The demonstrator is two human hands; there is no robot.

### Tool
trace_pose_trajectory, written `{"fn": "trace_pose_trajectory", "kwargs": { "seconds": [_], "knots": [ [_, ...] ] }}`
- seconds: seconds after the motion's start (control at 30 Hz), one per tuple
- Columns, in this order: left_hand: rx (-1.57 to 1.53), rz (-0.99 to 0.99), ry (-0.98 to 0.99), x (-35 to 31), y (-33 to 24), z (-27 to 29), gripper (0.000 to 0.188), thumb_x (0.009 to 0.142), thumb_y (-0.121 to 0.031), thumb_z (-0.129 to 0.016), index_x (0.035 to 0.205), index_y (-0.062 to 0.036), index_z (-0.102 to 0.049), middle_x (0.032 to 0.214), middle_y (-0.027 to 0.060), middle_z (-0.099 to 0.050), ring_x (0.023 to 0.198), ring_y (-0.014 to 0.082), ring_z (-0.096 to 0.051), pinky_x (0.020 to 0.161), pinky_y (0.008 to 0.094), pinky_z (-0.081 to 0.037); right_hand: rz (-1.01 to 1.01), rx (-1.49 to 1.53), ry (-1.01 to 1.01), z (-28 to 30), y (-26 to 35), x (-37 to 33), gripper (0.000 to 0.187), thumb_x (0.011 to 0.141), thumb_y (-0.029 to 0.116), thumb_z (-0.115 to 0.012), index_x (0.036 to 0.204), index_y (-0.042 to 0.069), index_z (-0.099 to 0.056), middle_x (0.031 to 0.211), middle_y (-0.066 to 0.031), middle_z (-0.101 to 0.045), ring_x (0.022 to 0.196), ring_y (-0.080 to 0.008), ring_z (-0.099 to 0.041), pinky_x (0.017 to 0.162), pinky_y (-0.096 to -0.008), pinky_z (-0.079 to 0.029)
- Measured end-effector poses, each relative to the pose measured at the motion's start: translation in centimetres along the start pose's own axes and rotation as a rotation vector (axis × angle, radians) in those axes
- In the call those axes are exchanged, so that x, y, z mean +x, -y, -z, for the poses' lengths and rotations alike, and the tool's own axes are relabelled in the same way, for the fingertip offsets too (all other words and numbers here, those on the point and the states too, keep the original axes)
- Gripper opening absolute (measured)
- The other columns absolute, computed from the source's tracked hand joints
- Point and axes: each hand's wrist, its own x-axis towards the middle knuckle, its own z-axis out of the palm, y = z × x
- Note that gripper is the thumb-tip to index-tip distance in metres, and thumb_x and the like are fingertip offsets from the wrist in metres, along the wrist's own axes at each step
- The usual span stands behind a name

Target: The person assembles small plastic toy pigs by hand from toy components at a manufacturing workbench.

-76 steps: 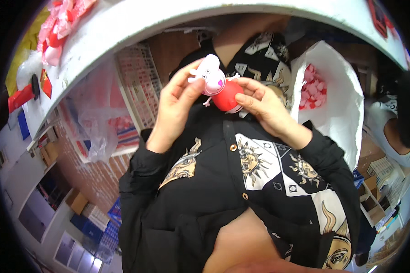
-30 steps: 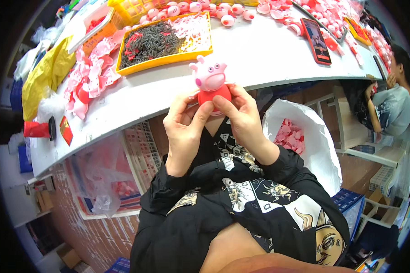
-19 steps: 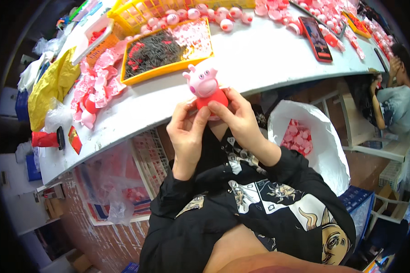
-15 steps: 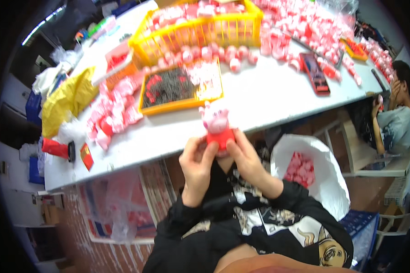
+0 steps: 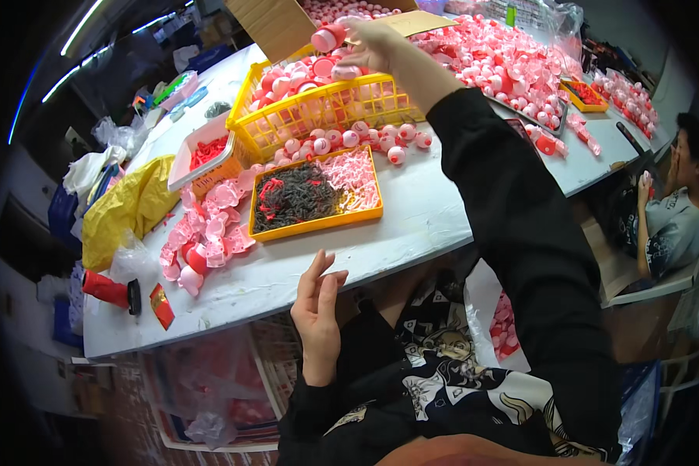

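Right grip [image 5: 373,45] beside a rounded pink-and-red toy [image 5: 328,38] at the yellow basket [image 5: 311,101]

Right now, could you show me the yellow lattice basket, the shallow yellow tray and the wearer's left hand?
Yellow lattice basket [image 5: 318,101]: head view, on its near rim.
Shallow yellow tray [image 5: 318,225]: head view, on its near wall.
Left hand [image 5: 317,317]: head view, on the middle of the hand.

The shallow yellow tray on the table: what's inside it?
In the tray, dark pieces with some red ones lie left; pale pink pieces lie right. Whatever is beneath these heaps is covered.
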Motion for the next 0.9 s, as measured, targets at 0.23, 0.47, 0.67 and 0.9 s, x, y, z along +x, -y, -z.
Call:
{"fn": "trace_pose_trajectory", "kwargs": {
  "seconds": [0.23,0.47,0.67,0.9],
  "knots": [
    [-0.044,0.223,-0.102,-3.3,4.4,3.8,0.037,0.097,-0.007,-0.049,0.133,0.0013,-0.049,0.118,0.0133,-0.059,0.098,0.016,-0.061,0.091,0.0278,-0.048,0.549,0.207,0.082,-0.4,-3.0,-18.6,0.037,0.097,0.022,-0.049,0.126,-0.002,-0.052,0.121,-0.012,-0.057,0.109,-0.0206,-0.058,0.093,-0.0334,-0.048],
    [0.065,0.236,0.131,-6.3,6.7,-0.2,0.018,0.094,-0.004,-0.053,0.11,0.0023,-0.061,0.087,0.0066,-0.065,0.08,0.0108,-0.062,0.074,0.0223,-0.049,1.02,0.711,0.275,-0.6,-2.0,-37.0,0.03,0.098,0.021,-0.045,0.074,0.007,-0.057,0.087,-0.005,-0.054,0.082,-0.0173,-0.054,0.069,-0.0314,-0.049],
    [0.275,0.347,0.453,-8.1,14.4,-2.6,0.028,0.091,-0.009,-0.061,0.117,0.0011,-0.057,0.079,0.0065,-0.065,0.07,0.0111,-0.062,0.065,0.0242,-0.049,0.93,0.547,0.118,-0.8,-2.1,-39.6,0.017,0.088,0.013,-0.052,0.072,0.009,-0.051,0.076,-0.0019,-0.055,0.069,-0.0129,-0.052,0.067,-0.0208,-0.043],
    [-0.195,0.759,0.354,-6.8,21.5,-0.3,0.029,0.098,-0.017,-0.051,0.119,0.0031,-0.054,0.078,0.0125,-0.066,0.065,0.0164,-0.065,0.06,0.0254,-0.052,1.358,0.779,0.222,1.2,-1.8,-37.4,0.032,0.094,0.007,-0.05,0.065,0.001,-0.061,0.072,-0.0093,-0.06,0.064,-0.0174,-0.058,0.06,-0.0294,-0.048]
  ]
}}
